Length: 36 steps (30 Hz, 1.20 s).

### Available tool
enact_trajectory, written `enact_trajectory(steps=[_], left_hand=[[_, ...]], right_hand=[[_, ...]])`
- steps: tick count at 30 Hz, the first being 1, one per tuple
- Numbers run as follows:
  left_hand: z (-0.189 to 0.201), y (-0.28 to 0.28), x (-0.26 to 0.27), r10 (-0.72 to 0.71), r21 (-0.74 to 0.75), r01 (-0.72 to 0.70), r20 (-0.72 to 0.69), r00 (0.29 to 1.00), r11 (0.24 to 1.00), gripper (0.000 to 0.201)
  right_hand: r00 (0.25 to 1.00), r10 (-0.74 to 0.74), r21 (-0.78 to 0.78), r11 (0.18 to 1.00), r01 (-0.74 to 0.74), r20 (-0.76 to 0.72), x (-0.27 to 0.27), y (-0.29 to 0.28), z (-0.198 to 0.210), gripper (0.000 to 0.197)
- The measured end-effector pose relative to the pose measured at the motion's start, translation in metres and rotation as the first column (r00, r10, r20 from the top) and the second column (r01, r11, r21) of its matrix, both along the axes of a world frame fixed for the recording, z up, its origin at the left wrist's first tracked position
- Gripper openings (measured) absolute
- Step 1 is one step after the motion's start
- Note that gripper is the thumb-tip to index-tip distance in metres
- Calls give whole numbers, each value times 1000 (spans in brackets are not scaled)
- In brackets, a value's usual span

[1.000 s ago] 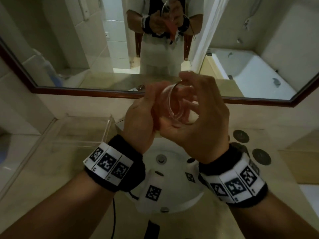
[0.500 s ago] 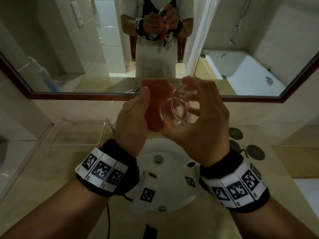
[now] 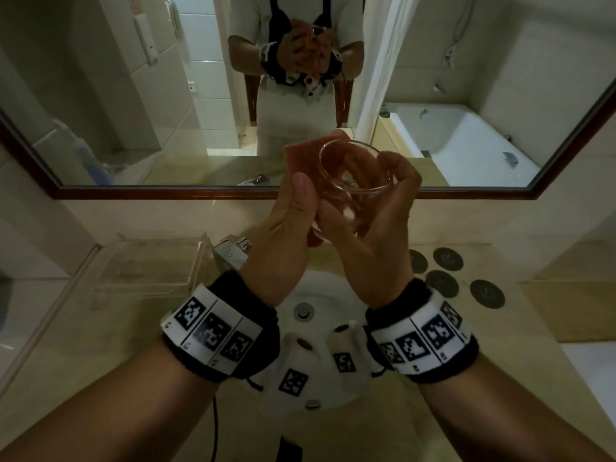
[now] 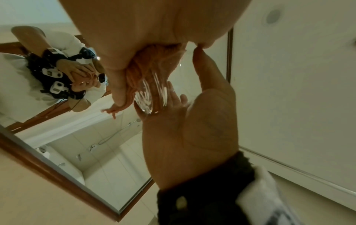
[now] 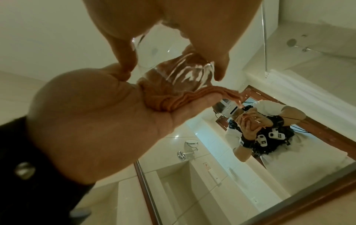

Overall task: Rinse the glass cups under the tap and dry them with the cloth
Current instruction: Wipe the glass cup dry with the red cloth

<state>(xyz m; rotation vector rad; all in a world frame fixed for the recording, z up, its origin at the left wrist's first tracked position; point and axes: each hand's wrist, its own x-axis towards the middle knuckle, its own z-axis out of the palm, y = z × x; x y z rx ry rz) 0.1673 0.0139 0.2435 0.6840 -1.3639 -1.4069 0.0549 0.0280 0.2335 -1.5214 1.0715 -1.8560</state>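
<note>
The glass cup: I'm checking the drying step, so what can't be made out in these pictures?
- Head view: the left hand hides where the cloth meets the glass cup.
- Wrist views: glare on the cup hides any remaining water.
- Head view: the hands cover the tap; its state is unknown.
- Other cups: none visible in any view.

The head camera looks forward and down from above the sink (image 3: 320, 295), with the mirror (image 3: 133, 191) straight in front; both forearms enter from the bottom edge. The left wrist camera sits very near the left hand (image 4: 146, 30) and looks up along it to the ceiling and mirror. The right wrist camera, equally near the right hand (image 5: 173, 19), also faces upward. All three views share the glass cup (image 3: 353, 181), the cloth (image 3: 303, 155) and the mirror.
</note>
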Motion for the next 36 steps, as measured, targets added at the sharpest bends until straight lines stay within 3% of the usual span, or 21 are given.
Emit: enact_trajectory(steps=[4, 8, 11, 14, 17, 20, 24, 28, 32, 34, 36], left_hand=[[5, 4, 4, -9, -73, 10, 14, 1000, 997, 92], [4, 3, 6, 39, -91, -35, 39, 998, 995, 102], [6, 2, 10, 53, -80, -50, 35, 998, 996, 95], [10, 0, 13, 71, -44, -71, -22, 997, 996, 70], [12, 1, 14, 85, -46, -88, -64, 994, 995, 59], [12, 4, 13, 100, -64, -104, -67, 993, 993, 60], [12, 7, 11, 88, -103, -91, -28, 996, 991, 67], [13, 6, 13, 104, -91, -109, -66, 992, 990, 67], [13, 7, 13, 103, -66, -108, -83, 991, 992, 59], [13, 8, 10, 101, -76, -110, -106, 989, 991, 58], [11, 8, 7, 105, -107, -114, -83, 991, 988, 57]], right_hand=[[996, 29, 5, 1000, -29, -88, -1, -2, 4, 85], [958, -156, -13, 987, 158, -241, -4, 1, 6, 71], [978, -114, 19, 993, 119, -175, -5, 8, 11, 65], [998, 5, 69, 998, 0, -62, -7, 10, 11, 61], [982, -12, 55, 998, 23, -190, -3, 8, 10, 49], [904, -186, 16, 978, 208, -386, 0, 8, 12, 66], [871, -269, -28, 959, 282, -411, -3, 11, 18, 77], [960, -125, 102, 983, 154, -251, -6, 17, 21, 81], [975, 74, 126, 991, -48, -211, -10, 17, 15, 58], [960, 51, 112, 993, -21, -276, -8, 17, 13, 56], [924, -61, 80, 992, 98, -377, -3, 18, 12, 66]])
